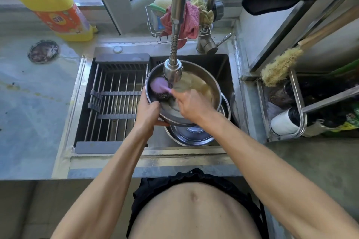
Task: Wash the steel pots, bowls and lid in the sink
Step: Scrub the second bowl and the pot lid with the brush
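While the left hand [148, 114] clamps its grip on the near-left rim of the steel pot [206, 83], thumb inside and fingers under the wall, the right hand [191, 105] closes its grip on the purple-handled scrubber [161, 88], whose dark head presses the pot's inner left wall. Pot is tilted toward the person, held up over the right part of the sink [223, 61], directly under the faucet head [172, 70] with water running in. It rests on or just above a stack of steel bowls [190, 136] at the sink's near side; cannot tell if touching. Drain rack [116, 98] covers the left half of the sink, nothing on it.

Risks, as judgement: wet rim could slip from the one-handed hold and drop onto the bowls; a steeper tilt would spill the murky water over the front edge; scrubber motion is close to the faucet head and could knock it.

Pot looks shiny steel, round, fairly deep, with cloudy yellowish water inside. Detergent bottle [56, 5] stands well apart on the counter [29, 102]
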The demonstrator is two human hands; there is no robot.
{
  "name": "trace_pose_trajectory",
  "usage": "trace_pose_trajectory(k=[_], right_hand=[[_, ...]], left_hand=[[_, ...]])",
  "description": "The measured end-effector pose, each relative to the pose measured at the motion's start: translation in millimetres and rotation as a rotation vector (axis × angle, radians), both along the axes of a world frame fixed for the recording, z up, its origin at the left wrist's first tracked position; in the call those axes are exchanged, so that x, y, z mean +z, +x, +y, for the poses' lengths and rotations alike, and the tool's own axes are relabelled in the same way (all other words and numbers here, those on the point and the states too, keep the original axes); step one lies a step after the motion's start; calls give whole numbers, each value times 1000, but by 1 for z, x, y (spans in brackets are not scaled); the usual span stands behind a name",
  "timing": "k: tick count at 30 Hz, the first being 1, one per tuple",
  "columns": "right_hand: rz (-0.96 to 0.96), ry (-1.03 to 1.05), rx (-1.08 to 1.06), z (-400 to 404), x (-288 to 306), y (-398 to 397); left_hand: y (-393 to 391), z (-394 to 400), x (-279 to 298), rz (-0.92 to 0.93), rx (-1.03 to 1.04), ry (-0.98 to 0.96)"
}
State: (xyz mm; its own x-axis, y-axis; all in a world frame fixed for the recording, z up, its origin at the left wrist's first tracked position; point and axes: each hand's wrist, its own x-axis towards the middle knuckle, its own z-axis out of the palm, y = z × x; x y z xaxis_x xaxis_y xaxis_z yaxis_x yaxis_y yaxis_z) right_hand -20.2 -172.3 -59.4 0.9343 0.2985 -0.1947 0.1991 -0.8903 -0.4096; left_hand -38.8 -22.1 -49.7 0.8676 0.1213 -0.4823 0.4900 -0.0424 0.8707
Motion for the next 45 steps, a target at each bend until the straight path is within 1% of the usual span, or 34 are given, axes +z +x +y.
trace_pose_trajectory(k=[3,5,7,10,13,15,17,18,19,21,23,24,27,31,34,36,38,41,45], right_hand=[[-37,-139,-59,-13,-2,19],[-39,-179,-121,-18,4,26],[16,-179,-192,-22,6,26],[197,-86,-269,-30,4,18],[353,-3,-184,-23,8,-10],[369,167,-143,-9,14,-27],[316,363,-192,4,16,-30],[267,398,-225,7,13,-24],[209,389,-258,7,4,-17],[158,280,-313,-3,-12,-4],[188,164,-314,-18,-18,2],[205,139,-307,-25,-17,3],[189,111,-305,-43,-6,10],[119,73,-351,-59,7,30],[-55,21,-438,-73,9,57],[-132,-74,-430,-82,7,75],[-163,-171,-396,-89,3,93],[-199,-237,-384,-93,-8,120],[-150,-302,-380,-93,-28,149]], left_hand=[[1,5,4,-9,8,6],[-3,7,6,-27,40,26],[-6,10,4,-67,98,33],[-3,21,-12,-121,167,91],[0,28,-33,-123,145,156],[-6,18,-13,-135,101,190],[-13,9,-5,-119,39,208],[-15,7,-6,-96,21,213],[-19,6,-5,-82,9,210],[-24,9,-4,-86,12,212],[-22,15,-1,-77,21,178],[-19,18,-1,-57,34,143],[-10,23,-8,22,92,24],[1,17,-24,38,105,-78],[10,14,-29,-3,110,-68],[15,13,-30,-29,102,-52],[20,10,-31,-47,103,-49],[27,4,-28,-26,99,-62],[34,0,-24,-11,98,-55]])
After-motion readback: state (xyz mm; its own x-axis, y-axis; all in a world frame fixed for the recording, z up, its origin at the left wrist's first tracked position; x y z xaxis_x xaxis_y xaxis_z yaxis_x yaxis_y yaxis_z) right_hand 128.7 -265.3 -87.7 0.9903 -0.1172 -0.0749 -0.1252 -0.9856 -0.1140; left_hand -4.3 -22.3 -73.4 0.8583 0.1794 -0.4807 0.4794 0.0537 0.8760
